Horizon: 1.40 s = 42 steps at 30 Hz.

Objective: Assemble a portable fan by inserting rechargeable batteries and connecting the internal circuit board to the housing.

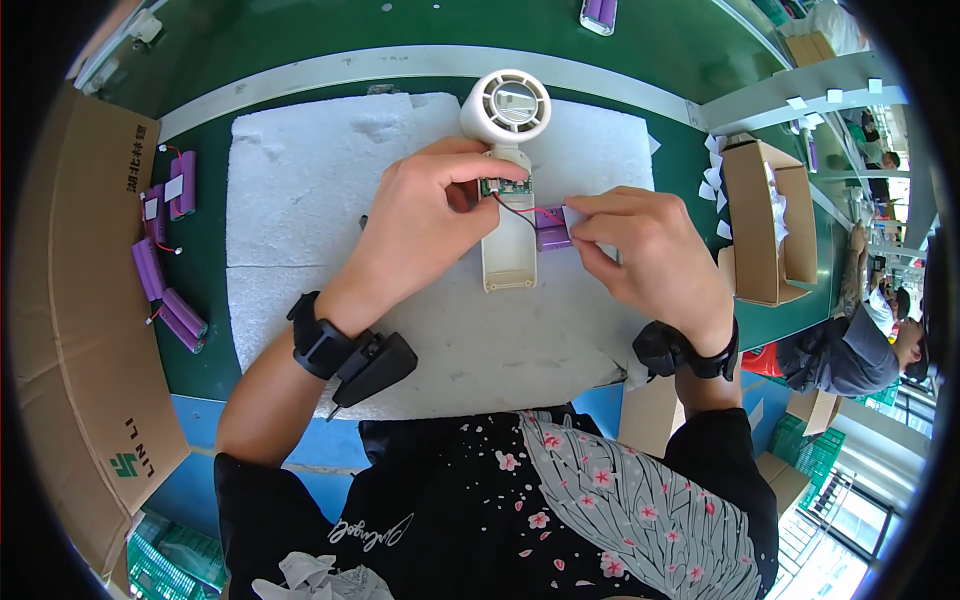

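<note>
A white handheld fan (507, 106) lies on the foam pad with its round head away from me. Its handle shell (510, 262) is open, baring a green circuit board (515, 186). My left hand (425, 215) is closed on the handle at the board, thumb and fingers on either side. Red and black wires run from the board to a purple two-cell battery pack (553, 229) just right of the handle. My right hand (650, 240) pinches the right end of this pack, where a white patch (574, 217) shows at the fingertips; its fingers partly hide the pack.
Several wired purple battery packs (182, 186) lie left of the white foam pad (300, 215), beside a large cardboard box (75, 290). On the right, loose white patches (712, 180) lie near an open carton (765, 220). Another person (850, 355) sits farther right.
</note>
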{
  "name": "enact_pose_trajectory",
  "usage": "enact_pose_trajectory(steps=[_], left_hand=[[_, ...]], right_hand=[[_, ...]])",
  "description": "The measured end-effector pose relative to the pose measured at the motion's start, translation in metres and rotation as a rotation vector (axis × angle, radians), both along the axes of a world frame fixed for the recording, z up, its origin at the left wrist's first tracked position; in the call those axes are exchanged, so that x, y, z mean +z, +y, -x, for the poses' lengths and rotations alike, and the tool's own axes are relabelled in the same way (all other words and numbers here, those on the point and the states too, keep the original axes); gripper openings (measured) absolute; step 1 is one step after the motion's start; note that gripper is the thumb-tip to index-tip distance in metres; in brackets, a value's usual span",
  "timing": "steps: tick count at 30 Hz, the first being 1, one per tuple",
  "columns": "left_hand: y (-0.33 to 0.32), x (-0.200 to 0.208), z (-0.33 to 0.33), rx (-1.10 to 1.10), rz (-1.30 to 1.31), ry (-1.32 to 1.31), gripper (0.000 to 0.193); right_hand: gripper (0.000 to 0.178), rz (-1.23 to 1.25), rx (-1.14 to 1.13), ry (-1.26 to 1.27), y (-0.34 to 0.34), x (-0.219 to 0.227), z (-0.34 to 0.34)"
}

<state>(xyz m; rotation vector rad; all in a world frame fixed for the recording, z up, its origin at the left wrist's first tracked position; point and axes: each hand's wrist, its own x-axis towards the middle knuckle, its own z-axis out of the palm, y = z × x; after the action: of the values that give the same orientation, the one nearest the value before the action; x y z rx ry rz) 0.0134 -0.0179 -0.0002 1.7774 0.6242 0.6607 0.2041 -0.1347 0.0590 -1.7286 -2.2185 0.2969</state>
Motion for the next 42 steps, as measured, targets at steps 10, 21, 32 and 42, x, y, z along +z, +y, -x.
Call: enact_pose_trajectory(steps=[10, 21, 32, 42], left_hand=[[0.001, 0.001, 0.004, -0.061, 0.001, 0.030, 0.031], [0.000, 0.000, 0.002, -0.048, 0.005, 0.003, 0.029], [0.002, -0.002, 0.003, -0.059, 0.068, 0.036, 0.033], [-0.002, -0.006, -0.003, -0.009, 0.040, -0.018, 0.032]], right_hand=[[0.007, 0.055, -0.041, 0.062, -0.001, -0.002, -0.001], [0.012, -0.024, -0.031, -0.027, -0.003, -0.008, 0.007], [0.010, 0.143, -0.255, 0.468, -0.001, 0.011, -0.074], [0.034, -0.039, -0.779, -0.071, -0.020, 0.050, -0.071]])
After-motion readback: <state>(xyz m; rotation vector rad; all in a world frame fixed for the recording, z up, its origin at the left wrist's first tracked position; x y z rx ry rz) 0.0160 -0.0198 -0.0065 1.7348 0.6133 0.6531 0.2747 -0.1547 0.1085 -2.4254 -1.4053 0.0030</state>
